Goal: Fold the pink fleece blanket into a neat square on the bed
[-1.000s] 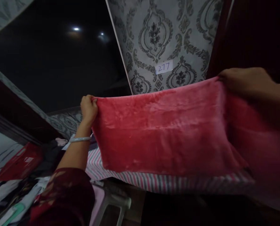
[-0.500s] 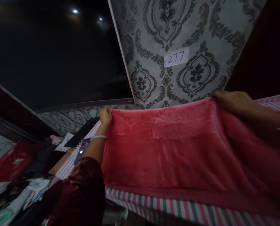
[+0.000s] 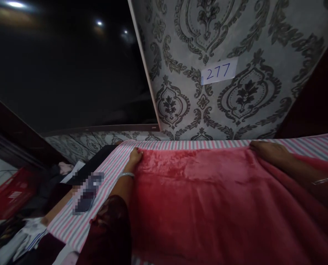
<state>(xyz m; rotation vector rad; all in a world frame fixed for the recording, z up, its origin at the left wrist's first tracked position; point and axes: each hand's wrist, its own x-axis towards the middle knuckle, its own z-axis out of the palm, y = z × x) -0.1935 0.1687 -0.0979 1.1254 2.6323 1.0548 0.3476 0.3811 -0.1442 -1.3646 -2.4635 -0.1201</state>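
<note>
Head: striped cloth (image 3: 186, 144) beyond far edge of red blanket (image 3: 197, 206)

free: above red blanket (image 3: 197, 206) | blocked: patterned wall (image 3: 202, 101) beyond

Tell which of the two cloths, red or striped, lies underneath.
The striped cloth: it shows beyond the far edge of the red cloth, which lies over it, held by the left hand and right hand.
</note>
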